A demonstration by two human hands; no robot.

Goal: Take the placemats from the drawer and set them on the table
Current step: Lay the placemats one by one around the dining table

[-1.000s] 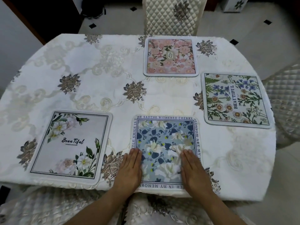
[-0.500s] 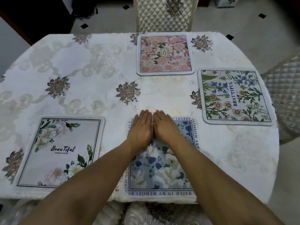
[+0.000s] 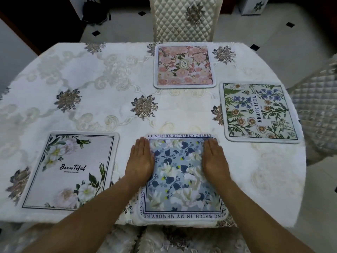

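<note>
Several square placemats lie flat on the white embroidered tablecloth (image 3: 102,92). The blue floral placemat (image 3: 179,181) sits at the near edge in front of me. My left hand (image 3: 140,161) rests palm down on its left border, and my right hand (image 3: 214,159) rests palm down on its right border, fingers straight and together. Neither hand grips anything. A white "Beautiful" placemat (image 3: 71,170) lies to the left, a pink floral placemat (image 3: 184,67) at the far side, and a daisy "BEAUTIFUL" placemat (image 3: 259,112) at the right.
A quilted chair back (image 3: 182,19) stands beyond the far edge of the table. Another quilted chair (image 3: 317,110) is at the right. A quilted seat (image 3: 164,240) shows below the near table edge. The tiled floor (image 3: 273,33) surrounds the table.
My hands were side by side at the top middle of the blue placemat. They have slid apart, the left toward its left edge and the right toward its right edge.
</note>
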